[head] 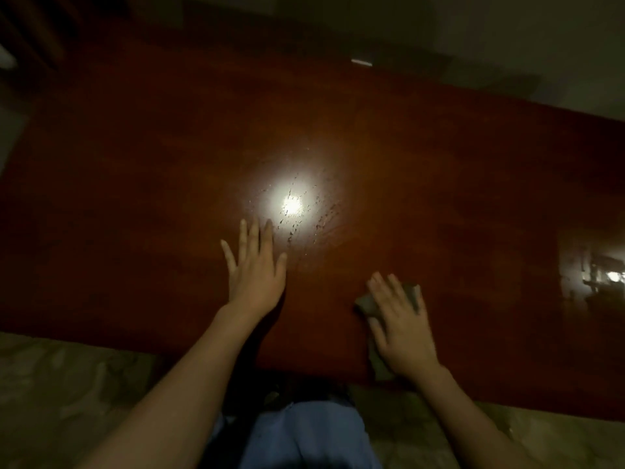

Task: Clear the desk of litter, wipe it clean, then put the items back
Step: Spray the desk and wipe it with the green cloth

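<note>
Lying under the flat, spread right hand, a grey cloth on the desk; left hand spread beside.

A pale mottled floor shows below the near edge; blue trousers fill the bottom centre; a small white object, too blurred to identify, lies at the far edge; a pale wall rises at upper right, perhaps with dark furniture at upper left.
</note>
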Available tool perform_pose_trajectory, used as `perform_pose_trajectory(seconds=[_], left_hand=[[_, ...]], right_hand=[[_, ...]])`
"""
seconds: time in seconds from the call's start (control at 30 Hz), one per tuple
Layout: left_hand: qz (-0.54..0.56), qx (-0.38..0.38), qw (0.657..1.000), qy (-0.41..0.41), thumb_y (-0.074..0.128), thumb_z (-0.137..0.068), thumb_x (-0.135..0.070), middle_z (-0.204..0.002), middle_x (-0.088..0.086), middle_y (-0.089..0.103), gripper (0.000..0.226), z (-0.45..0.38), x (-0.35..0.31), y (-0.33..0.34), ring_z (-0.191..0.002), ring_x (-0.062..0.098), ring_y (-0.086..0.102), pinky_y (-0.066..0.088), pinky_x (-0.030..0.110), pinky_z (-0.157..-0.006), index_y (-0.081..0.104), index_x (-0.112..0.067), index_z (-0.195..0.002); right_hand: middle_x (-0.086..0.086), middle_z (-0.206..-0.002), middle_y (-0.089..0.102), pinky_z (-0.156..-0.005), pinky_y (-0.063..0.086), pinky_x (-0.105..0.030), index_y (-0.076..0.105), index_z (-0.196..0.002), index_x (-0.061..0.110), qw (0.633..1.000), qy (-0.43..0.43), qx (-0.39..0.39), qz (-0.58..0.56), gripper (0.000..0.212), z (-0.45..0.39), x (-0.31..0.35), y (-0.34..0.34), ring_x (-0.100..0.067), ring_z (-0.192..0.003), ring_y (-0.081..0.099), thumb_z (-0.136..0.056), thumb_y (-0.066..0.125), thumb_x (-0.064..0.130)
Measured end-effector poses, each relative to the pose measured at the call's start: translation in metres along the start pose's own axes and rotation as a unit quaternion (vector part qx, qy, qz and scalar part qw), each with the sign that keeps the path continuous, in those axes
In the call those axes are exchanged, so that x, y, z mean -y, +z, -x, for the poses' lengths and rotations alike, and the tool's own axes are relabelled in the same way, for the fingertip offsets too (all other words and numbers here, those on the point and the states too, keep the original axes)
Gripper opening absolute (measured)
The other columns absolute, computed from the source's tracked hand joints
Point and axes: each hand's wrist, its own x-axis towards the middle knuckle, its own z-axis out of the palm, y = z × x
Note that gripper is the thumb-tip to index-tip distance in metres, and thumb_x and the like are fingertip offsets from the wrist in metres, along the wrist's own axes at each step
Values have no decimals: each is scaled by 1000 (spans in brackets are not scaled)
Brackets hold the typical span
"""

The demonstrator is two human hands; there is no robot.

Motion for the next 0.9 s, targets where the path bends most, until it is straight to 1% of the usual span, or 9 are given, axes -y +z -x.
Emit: perform_pose_trajectory(seconds=[0.13, 0.23, 0.3, 0.43, 0.5, 0.57, 0.63, 0.73, 0.9], left_hand=[[15, -7, 1000, 5, 24, -101, -40, -159, 2, -13, 59, -18, -19, 0, -144, 17, -20, -16, 49, -114, 2, -18, -152], [30, -10, 1000, -3, 25, -101, -37, -160, 2, -8, 57, -30, -32, 0, -145, 16, -17, -13, 48, -116, 8, -17, -152], [42, -11, 999, -10, 26, -101, -36, -160, 1, -5, 56, -38, -41, -2, -145, 16, -15, -12, 48, -117, 11, -17, -152], [55, -39, 998, -14, 29, -101, -33, -160, 2, 2, 54, -68, -61, -15, -146, 17, -10, -9, 46, -118, 16, -15, -151], [53, -52, 997, -16, 30, -101, -32, -160, 3, 4, 54, -88, -71, -23, -147, 18, -8, -8, 46, -118, 18, -15, -151], [44, -60, 997, -15, 31, -101, -31, -160, 4, 5, 54, -107, -79, -30, -147, 19, -6, -6, 47, -118, 19, -14, -150], [30, -66, 997, -13, 31, -101, -32, -160, 5, 4, 55, -125, -85, -34, -147, 19, -7, -6, 49, -118, 18, -14, -150], [2, -74, 997, -17, 26, -101, -36, -160, 5, -2, 57, -149, -92, -33, -146, 19, -10, -8, 50, -117, 11, -15, -152], [-48, -53, 997, -32, 7, -97, -46, -159, 4, -13, 60, -166, -92, -9, -144, 18, -17, -8, 56, -115, -10, -20, -148]], right_hand=[[2, -159, 13, -118, 3, -51, 15, -152, 18, 978, 199, -45, -31, 59, -67, -48, -32, -15, -147, 6, -99, 27, 41], [2, -161, 4, -118, 1, -53, 9, -153, 17, 962, 265, -64, -35, 60, -136, -52, -55, -16, -148, 0, -101, 27, 40], [1, -161, 2, -117, -1, -54, 6, -153, 17, 969, 236, -55, -37, 61, -178, -39, -67, -17, -148, -1, -101, 25, 41], [4, -159, -5, -116, -5, -54, 0, -152, 20, 999, 47, -9, 25, 61, -214, 2, -71, -18, -147, -6, -100, 18, 46], [3, -159, 5, -116, -2, -56, 12, -152, 20, 998, -46, -11, 39, 61, -197, 7, -60, -18, -147, 2, -98, 22, 46], [2, -157, 18, -116, 7, -58, 30, -149, 17, 991, -129, -3, 45, 61, -167, -4, -52, -19, -146, 14, -95, 30, 44], [3, -155, 23, -112, 13, -54, 32, -148, 16, 983, -174, 23, 62, 61, -143, -34, -49, -18, -144, 18, -93, 34, 44], [2, -154, 25, -113, 10, -50, 24, -148, 18, 989, -132, 20, 67, 63, -139, -88, -58, -17, -143, 20, -92, 34, 44], [1, -156, 20, -117, 2, -47, 23, -150, 17, 997, 74, -21, 11, 63, -194, -135, -87, -14, -145, 10, -95, 21, 46]])
